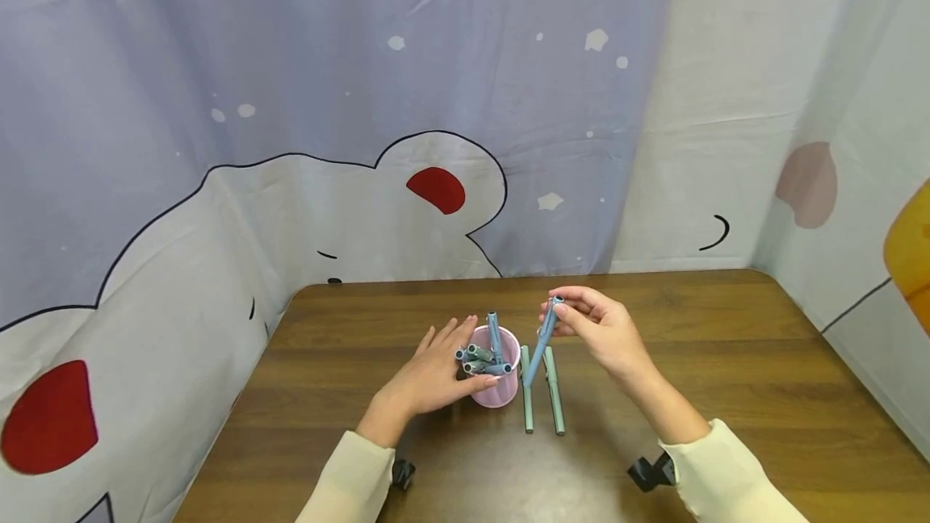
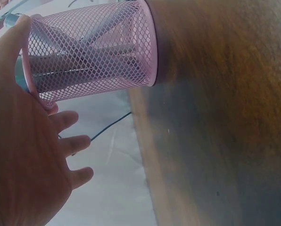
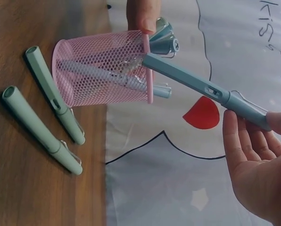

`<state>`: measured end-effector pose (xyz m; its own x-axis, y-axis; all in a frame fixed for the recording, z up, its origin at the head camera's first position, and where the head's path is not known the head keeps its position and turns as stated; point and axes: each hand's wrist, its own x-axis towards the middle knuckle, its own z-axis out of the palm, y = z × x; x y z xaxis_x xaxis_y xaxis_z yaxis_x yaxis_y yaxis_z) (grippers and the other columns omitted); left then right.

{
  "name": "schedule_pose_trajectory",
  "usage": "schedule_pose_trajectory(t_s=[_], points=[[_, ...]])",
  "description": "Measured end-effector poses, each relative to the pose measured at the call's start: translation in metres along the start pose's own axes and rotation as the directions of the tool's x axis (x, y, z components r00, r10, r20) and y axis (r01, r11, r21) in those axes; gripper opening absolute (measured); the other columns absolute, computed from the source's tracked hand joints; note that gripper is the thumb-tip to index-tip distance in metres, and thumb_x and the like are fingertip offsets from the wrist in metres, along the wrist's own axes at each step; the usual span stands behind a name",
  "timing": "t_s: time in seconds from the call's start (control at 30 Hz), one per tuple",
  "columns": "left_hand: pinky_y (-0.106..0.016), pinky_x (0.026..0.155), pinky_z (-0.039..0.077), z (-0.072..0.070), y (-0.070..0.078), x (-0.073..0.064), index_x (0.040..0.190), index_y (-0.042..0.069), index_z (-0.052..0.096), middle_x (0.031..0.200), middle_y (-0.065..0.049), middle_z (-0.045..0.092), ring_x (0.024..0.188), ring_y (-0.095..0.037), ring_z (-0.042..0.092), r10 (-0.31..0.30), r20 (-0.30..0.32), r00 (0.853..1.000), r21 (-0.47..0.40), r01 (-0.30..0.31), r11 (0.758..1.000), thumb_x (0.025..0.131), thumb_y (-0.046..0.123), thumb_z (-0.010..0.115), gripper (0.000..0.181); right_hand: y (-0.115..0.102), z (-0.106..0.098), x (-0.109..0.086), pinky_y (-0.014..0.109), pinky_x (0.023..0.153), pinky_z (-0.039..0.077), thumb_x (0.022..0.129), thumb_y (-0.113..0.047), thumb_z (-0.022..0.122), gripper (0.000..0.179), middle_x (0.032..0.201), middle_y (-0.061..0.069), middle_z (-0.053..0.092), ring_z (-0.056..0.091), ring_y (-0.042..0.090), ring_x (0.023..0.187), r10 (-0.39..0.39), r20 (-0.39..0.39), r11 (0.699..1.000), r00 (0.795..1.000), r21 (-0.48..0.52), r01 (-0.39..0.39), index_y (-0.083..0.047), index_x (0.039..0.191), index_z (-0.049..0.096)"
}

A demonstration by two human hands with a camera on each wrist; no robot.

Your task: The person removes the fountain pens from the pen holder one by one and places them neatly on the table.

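the step in hand looks like putting the blue pen into the cup. the right grip is pinched on that pen near its top, thumb on one side and fingers on the other. the pen hangs at a slant, and its low end is just beside the cup's rim. i cannot tell if they touch.

the left grip is spread wide, with its thumb by the rim and some fingers sticking out past the cup. it seems a good helper there, if it just keeps the cup from tipping and does not cover the top.

the cup stands upright on the surface, and the pens inside lean all ways. so it may be best to lift the blue pen a bit, bring its low end over the rim, and stand it up more. a free gap would be a good place to aim. then let it slide down gently, because a hard push could jam it or knock the cup. the two green pens lie close by, so the right grip should take care not to bump them.
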<state>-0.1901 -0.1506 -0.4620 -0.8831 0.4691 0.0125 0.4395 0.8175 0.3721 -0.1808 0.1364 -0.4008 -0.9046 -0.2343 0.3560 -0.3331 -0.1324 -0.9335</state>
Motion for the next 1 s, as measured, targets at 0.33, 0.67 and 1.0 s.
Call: schedule_pose_trajectory(t_s=[0.33,0.67,1.0], points=[[-0.053,0.126,0.007,-0.002,0.001,0.001,0.164,0.019,0.014,0.169,0.005,0.019,0.157,-0.018,0.012,0.001,0.008,1.000,-0.002,-0.001,1.000,0.085,0.086,0.044,0.108,0.009,-0.010,-0.005,0.035,0.076,0.062,0.101,-0.003,0.060,0.025,0.101,0.001,0.077,0.076,0.018,0.091,0.014,0.006,1.000,1.000,-0.018,-0.014,0.014,0.120,0.059],[-0.056,0.125,0.010,0.000,-0.001,-0.002,0.164,0.018,0.014,0.169,0.000,0.021,0.156,-0.022,0.014,0.013,0.007,1.000,0.024,-0.013,1.000,0.085,0.086,0.043,0.108,0.019,-0.021,-0.014,0.034,0.074,0.062,0.100,-0.008,0.062,0.027,0.099,0.000,0.077,0.076,0.016,0.089,0.098,-0.011,0.992,0.995,-0.078,-0.099,0.010,0.120,0.061],[-0.056,0.125,0.009,0.000,-0.001,0.000,0.164,0.017,0.015,0.169,0.000,0.020,0.156,-0.026,0.017,0.018,-0.002,1.000,0.021,-0.018,1.000,0.086,0.085,0.043,0.108,0.027,-0.033,-0.018,0.036,0.074,0.062,0.102,-0.010,0.061,0.032,0.099,0.000,0.077,0.075,0.018,0.090,0.134,-0.013,0.982,0.991,-0.134,-0.134,0.013,0.124,0.058]])
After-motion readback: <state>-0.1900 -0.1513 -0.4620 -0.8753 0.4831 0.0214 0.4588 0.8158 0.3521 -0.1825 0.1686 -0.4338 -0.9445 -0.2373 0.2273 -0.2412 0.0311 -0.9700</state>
